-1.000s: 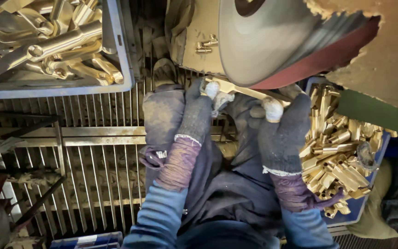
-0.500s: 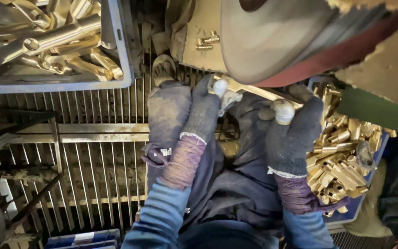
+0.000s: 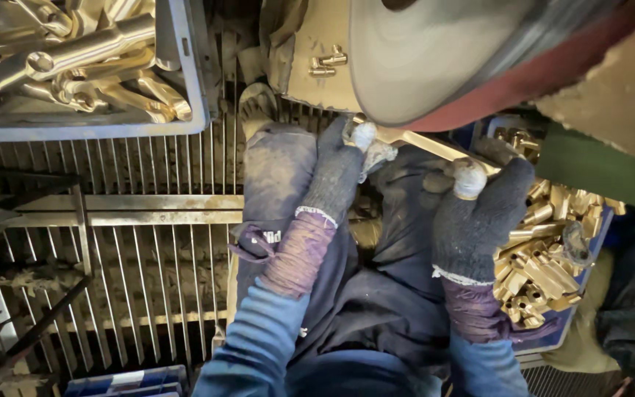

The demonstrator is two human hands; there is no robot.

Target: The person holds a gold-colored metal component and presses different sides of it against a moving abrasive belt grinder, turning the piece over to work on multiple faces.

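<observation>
Both my hands wear dark knit gloves with worn pale fingertips. My left hand (image 3: 338,170) grips one end of a long brass part (image 3: 419,143), and my right hand (image 3: 479,213) grips its other end. The part is held up against the lower rim of a large grey grinding wheel (image 3: 450,59) with a dark red edge. The middle of the part shows between my hands; its ends are hidden by the gloves. My knees in dark trousers lie under my hands.
A grey crate (image 3: 185,73) of long brass fittings sits at upper left. A blue bin (image 3: 553,257) of small brass pieces stands at my right. A metal floor grate (image 3: 148,250) spreads on the left. Two small brass pieces (image 3: 326,62) rest on the machine housing.
Both hands have shifted slightly down and right with the brass part, still held against the wheel's rim.
</observation>
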